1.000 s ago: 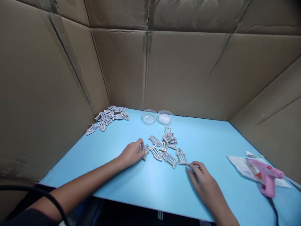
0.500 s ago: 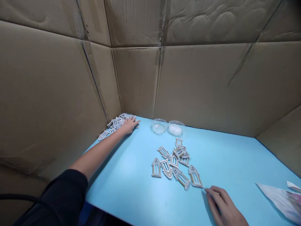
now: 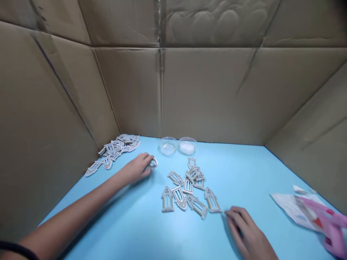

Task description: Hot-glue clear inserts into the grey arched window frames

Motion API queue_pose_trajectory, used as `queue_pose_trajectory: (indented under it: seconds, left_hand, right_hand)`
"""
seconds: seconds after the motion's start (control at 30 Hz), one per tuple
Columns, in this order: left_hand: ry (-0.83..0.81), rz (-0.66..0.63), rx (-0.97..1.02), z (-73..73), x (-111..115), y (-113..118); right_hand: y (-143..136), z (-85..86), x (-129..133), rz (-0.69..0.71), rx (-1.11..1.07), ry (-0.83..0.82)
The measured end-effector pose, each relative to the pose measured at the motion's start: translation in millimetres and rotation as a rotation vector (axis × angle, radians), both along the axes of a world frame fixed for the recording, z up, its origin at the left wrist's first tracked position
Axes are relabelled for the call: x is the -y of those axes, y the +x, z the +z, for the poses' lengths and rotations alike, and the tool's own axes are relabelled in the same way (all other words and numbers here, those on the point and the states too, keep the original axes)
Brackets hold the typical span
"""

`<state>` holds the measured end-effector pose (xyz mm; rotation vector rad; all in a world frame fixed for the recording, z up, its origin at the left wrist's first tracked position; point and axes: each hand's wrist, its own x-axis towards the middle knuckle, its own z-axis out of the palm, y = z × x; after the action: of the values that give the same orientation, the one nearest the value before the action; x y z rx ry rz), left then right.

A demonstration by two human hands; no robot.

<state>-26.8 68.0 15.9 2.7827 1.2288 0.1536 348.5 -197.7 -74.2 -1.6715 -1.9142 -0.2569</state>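
My left hand (image 3: 138, 167) is closed around a small arched window-shaped piece (image 3: 154, 162), pale with cut-out openings, held above the blue table. Behind it a heap of similar arched pieces (image 3: 118, 146) lies in the back left corner. In the middle a loose group of arched pieces (image 3: 179, 198) is spread out, some overlapping, several with gold-coloured edges. My right hand (image 3: 251, 231) rests low on the table with fingertips pressed together, close to the rightmost arched piece (image 3: 212, 200). Whether something small sits between those fingertips is hard to see.
Two clear round dishes (image 3: 168, 146) stand at the back, the right one holding something white (image 3: 187, 147). To the right lie a pink glue gun (image 3: 329, 220) and a white plastic bag (image 3: 287, 207). Cardboard walls (image 3: 211, 97) enclose the table (image 3: 238, 173).
My left hand has come away from the corner heap toward the middle with an arched piece in it. The view has swung right, bringing the glue gun into sight. My right hand stays in place.
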Motion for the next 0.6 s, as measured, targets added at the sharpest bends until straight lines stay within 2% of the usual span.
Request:
queue_pose_trajectory:
  seconds: [0.07, 0.13, 0.23, 0.33, 0.43, 0.6]
  left_hand:
    - [-0.052, -0.025, -0.022, -10.5, 28.6, 12.8]
    - [-0.093, 0.006, -0.049, -20.9, 44.4, 27.1]
    - [-0.135, 0.063, -0.056, -29.7, 48.1, 49.3]
    - [-0.197, 0.013, -0.011, -27.2, 46.9, 63.6]
    - [-0.243, -0.039, 0.058, -22.0, 56.6, 62.6]
    - [-0.218, -0.02, 0.114, -25.7, 83.1, 36.9]
  right_hand:
    - [-8.3, 7.1, -0.5, -0.024, -0.003, -0.02]
    - [-11.8, 11.3, 0.0, -0.025, -0.001, -0.05]
    - [-10.8, 13.4, 2.2, -0.032, -0.016, -0.091]
    - [-6.1, 10.8, 4.2, -0.038, -0.049, -0.108]
    - [-0.5, 3.8, 4.8, -0.032, -0.082, -0.104]
    - [8.2, -10.3, 4.6, -0.005, -0.114, -0.022]
